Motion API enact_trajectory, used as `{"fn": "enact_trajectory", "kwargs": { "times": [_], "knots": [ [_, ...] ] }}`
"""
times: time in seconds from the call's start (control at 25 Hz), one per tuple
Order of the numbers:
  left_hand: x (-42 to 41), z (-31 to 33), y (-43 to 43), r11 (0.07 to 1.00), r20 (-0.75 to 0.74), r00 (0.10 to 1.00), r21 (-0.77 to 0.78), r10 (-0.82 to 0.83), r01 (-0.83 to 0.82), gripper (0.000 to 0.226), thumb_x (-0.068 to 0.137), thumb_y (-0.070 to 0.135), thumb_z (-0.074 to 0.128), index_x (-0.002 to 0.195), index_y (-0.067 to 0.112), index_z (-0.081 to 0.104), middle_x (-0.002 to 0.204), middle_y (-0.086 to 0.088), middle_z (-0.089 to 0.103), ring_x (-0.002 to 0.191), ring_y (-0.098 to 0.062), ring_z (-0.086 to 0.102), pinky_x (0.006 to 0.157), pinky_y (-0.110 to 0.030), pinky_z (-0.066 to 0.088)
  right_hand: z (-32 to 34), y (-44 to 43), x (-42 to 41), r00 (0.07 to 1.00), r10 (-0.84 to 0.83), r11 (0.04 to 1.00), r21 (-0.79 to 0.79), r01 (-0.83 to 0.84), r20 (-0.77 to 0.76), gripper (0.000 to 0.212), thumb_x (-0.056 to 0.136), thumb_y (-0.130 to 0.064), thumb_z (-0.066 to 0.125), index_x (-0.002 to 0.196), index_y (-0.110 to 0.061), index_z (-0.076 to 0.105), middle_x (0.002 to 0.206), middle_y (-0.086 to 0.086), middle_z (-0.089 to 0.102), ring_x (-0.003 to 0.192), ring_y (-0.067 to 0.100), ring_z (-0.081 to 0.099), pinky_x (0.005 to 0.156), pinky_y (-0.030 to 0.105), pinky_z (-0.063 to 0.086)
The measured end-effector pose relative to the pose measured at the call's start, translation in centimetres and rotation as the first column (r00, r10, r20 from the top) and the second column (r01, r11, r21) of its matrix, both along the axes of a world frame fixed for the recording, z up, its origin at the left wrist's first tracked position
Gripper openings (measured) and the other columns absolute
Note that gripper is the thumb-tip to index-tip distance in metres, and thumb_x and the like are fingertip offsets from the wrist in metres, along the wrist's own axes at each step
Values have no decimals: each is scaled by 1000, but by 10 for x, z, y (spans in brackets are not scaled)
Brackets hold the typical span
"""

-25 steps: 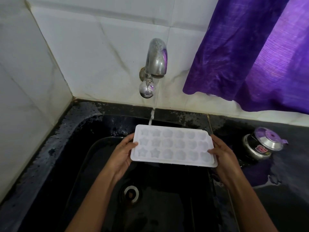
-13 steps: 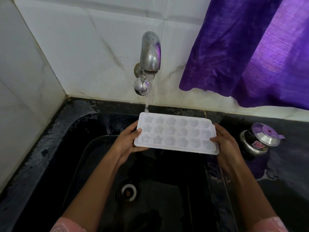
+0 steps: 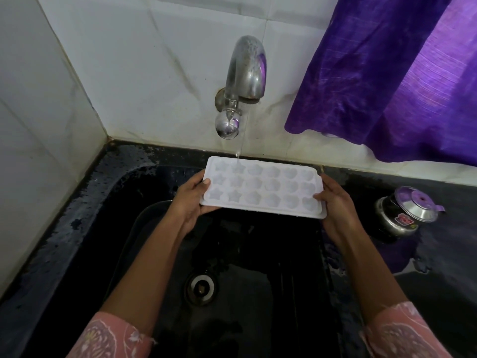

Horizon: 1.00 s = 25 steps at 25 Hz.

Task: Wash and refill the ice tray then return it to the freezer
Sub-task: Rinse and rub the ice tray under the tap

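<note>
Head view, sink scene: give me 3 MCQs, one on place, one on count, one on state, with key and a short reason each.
1. Where does the tap water land on the ice tray?
A. far row, near its left end
B. near row, right end
C. it misses the tray

2. How many rows of moulds does the tray have?
A. two
B. three
C. five

3. How is the tray held?
A. left hand alone
B. resting in the sink
C. both hands, one at each short end

Key: A, the stream from the tap meets the second mould of the far row; B, three rows of six show; C, the right hand grips the other end and the tray hangs above the basin.
</note>
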<state>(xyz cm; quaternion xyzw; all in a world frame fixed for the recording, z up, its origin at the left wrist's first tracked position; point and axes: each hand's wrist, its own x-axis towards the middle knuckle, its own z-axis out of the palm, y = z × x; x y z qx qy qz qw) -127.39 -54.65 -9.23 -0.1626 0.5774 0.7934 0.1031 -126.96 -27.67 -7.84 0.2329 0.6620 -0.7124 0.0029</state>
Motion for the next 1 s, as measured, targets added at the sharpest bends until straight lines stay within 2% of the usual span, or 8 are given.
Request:
{"fn": "enact_trajectory", "kwargs": {
  "times": [0.12, 0.24, 0.32, 0.44, 0.56, 0.8, 0.88, 1.0],
  "knots": [
    [0, 2, -11, 999, -6, 999, -4, 34, -34, 35, 98, 11, 41, 131, 17, 51, 117, -5, 61, 93, -14, 62, 60, -25, 58, 3, -16, -1, 1000, 18, 1000, 10, -18, -8, 56, 81, 11, 40, 133, -7, 47, 125, 10, 60, 111, 27, 58, 95, 41, 49],
    [3, 4, -24, 998, -22, 997, 0, 70, -70, 34, 99, 11, 40, 131, 17, 50, 109, -2, 63, 90, -12, 62, 56, -24, 57, 1, -32, -4, 1000, 27, 1000, 15, -27, -12, 57, 80, 12, 39, 133, -7, 47, 124, 10, 60, 110, 27, 59, 95, 41, 48],
    [6, 5, -31, 993, -21, 993, 8, 120, -120, 33, 99, 10, 39, 130, 16, 50, 102, 0, 63, 86, -11, 61, 55, -22, 57, -1, -44, -6, 999, 36, 999, 4, -36, -15, 57, 80, 11, 39, 134, -7, 46, 126, 10, 59, 109, 26, 59, 91, 37, 50],
    [8, 7, -40, 981, -10, 981, 28, 192, -191, 34, 99, 10, 38, 132, 11, 48, 109, -5, 60, 84, -11, 60, 55, -22, 56, 1, -60, -7, 999, 48, 999, -18, -48, -15, 55, 82, 11, 37, 133, -6, 45, 124, 10, 59, 106, 26, 59, 84, 34, 51],
    [9, 9, -48, 973, -7, 973, 29, 229, -229, 35, 99, 10, 38, 133, 8, 47, 114, -8, 56, 82, -11, 59, 54, -23, 56, 4, -73, -9, 998, 68, 998, 21, -67, -9, 55, 82, 10, 38, 135, -6, 44, 128, 9, 56, 111, 26, 57, 96, 41, 48],
    [16, 10, -72, 964, -17, 964, -17, 266, -267, 36, 100, 12, 36, 134, 6, 45, 120, -10, 55, 88, -16, 59, 83, -39, 44, 13, -102, -3, 993, 115, 993, -4, -115, -39, 45, 82, 12, 36, 121, -4, 51, 117, 10, 59, 105, 26, 57, 92, 38, 46],
    [18, 9, -81, 958, -17, 959, -42, 282, -282, 36, 100, 12, 35, 134, 5, 45, 127, -13, 54, 97, -21, 57, 87, -39, 43, 15, -113, 0, 988, 148, 989, -2, -148, -52, 43, 83, 13, 35, 118, -6, 51, 112, 9, 60, 101, 24, 57, 88, 35, 48],
    [21, 8, -93, 946, -1, 948, -70, 319, -318, 34, 100, 13, 36, 131, 4, 47, 132, -16, 52, 104, -22, 53, 87, -38, 44, 15, -126, 3, 980, 188, 982, 14, -188, -64, 46, 83, 12, 35, 125, -3, 48, 120, 11, 58, 107, 25, 56, 88, 33, 47]
  ]
}}
